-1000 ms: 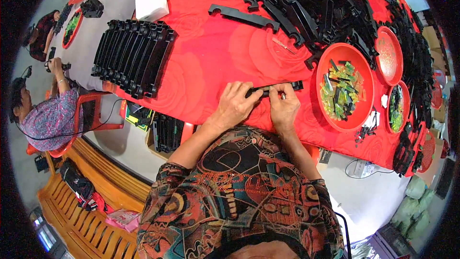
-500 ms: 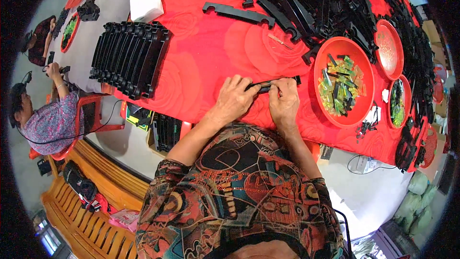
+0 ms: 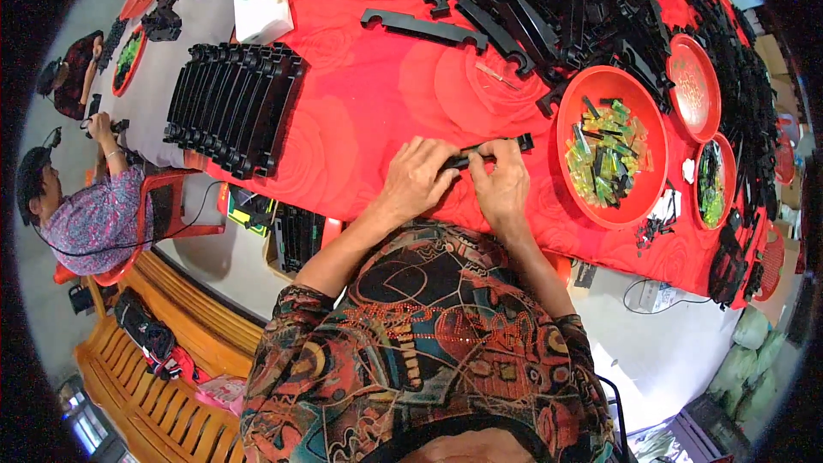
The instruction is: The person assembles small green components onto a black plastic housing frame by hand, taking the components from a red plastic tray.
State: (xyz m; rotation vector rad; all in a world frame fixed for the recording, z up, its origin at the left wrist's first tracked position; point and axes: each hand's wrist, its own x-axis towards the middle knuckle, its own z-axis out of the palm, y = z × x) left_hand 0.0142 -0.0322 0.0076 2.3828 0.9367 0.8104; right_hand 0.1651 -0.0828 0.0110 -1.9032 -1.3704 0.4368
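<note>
Both my hands are on one long black plastic part point(image 3: 525, 142) at the near side of the red tablecloth point(image 3: 377, 94). My left hand point(image 3: 418, 176) is closed round its left end, which the fingers mostly hide. Over the middle of the same part, my right hand point(image 3: 500, 182) presses with thumb and fingers, and the right end sticks out beyond it. To the right of my right hand stands a red bowl point(image 3: 576, 193) holding small yellow-green strips and black pieces point(image 3: 610, 154).
A neat row of black parts point(image 3: 233, 111) lies at left, near a white tissue pack point(image 3: 262, 7). Loose black parts point(image 3: 549, 17) are heaped at the far side. Two smaller red trays point(image 3: 696, 90) sit at right. Other people point(image 3: 94, 214) work at far left.
My right hand has shifted slightly left along the black part, its thumb now nearer my left hand. The part has moved a little left with it.
</note>
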